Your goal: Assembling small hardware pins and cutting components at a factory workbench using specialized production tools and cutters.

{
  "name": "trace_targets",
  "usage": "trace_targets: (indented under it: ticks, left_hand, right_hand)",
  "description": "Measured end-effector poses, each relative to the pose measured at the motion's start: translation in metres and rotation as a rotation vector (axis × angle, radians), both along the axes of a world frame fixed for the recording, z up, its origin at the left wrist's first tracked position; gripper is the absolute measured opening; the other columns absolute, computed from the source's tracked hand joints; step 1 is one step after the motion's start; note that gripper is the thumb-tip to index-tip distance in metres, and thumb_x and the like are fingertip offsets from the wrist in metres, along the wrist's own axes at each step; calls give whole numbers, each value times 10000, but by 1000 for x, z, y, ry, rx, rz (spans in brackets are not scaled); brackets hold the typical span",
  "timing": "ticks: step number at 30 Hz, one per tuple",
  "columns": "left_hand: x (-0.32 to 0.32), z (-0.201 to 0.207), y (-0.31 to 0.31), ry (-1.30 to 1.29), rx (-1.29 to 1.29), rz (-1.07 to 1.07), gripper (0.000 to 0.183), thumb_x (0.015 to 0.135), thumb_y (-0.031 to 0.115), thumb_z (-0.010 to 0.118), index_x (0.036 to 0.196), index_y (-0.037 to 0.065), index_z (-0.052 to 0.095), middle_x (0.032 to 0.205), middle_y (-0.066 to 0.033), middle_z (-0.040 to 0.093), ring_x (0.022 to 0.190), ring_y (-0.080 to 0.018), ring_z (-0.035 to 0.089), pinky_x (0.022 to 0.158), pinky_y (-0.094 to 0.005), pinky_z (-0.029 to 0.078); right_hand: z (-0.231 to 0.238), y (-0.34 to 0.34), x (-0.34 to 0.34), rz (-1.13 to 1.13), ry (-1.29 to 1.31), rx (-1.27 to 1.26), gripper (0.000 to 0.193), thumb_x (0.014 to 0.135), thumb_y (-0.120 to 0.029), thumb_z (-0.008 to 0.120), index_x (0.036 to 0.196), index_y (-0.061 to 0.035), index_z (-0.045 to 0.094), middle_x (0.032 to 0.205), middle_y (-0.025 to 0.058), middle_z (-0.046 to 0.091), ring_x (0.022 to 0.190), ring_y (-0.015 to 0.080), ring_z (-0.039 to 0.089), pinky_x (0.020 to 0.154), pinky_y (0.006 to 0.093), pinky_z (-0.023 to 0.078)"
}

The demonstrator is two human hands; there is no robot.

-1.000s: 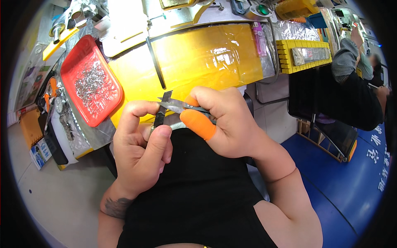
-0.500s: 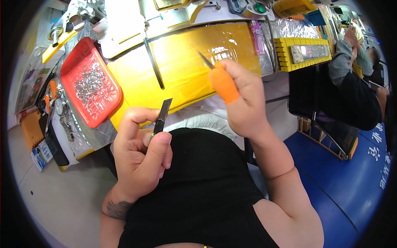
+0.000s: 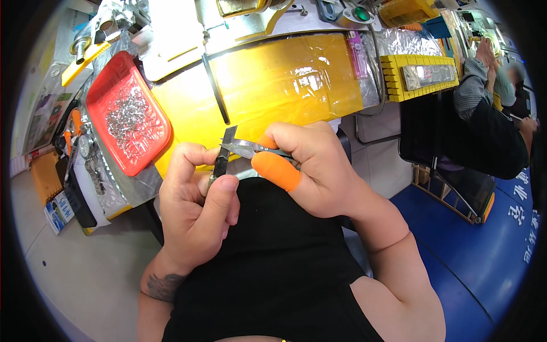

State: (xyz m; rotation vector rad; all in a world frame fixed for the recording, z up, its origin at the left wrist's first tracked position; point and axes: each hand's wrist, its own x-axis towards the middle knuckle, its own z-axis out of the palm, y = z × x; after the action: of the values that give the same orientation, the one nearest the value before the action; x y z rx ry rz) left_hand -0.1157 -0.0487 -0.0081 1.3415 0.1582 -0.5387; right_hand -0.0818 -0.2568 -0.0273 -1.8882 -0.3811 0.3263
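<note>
A short flat black strip (image 3: 229, 135) stood near the centre of the frame, held in the bare left hand (image 3: 196, 208), whose thumb and index finger were pinched narrowly about its lower part. Its long axis ran steeply, leaning slightly rightward toward the top, and its free end rose above the left fingertips.

The right hand (image 3: 322, 171), with orange covers on thumb and index finger, was curled round a pair of grey metal scissors (image 3: 246, 149). The blades came in from the right, parted slightly and pointing left, so that they lay across the strip's axis just above the left fingertips. The left hand was the nearer to the strip; whether both blades touched it could not be told.

At upper left, a red plastic tray (image 3: 165, 134) held small silvery metal pieces (image 3: 128, 114), well apart from the blades
</note>
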Motion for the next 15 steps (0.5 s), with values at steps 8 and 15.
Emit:
trace_targets:
  ticks: [8, 15]
  left_hand:
    - [-3, 0, 3, -25, 16, -18, 179, 1028, 67, 541, 1165, 34, 431, 592, -2, 540, 441, -36, 450, 423, -180, 326]
    - [-4, -2, 2, -10, -13, -6, 207, 1031, 85, 549, 1181, 31, 416, 591, -2, 538, 436, -35, 449, 420, -178, 330]
  right_hand:
    - [13, -7, 7, -161, 6, 35, 240, 950, -176, 668, 816, 1, 576, 549, 109, 476, 467, 204, 440, 479, 347, 346]
    - [2, 0, 2, 22, -12, 0, 175, 890, -129, 665, 813, -2, 574, 597, 197, 515, 542, 406, 515, 488, 409, 360]
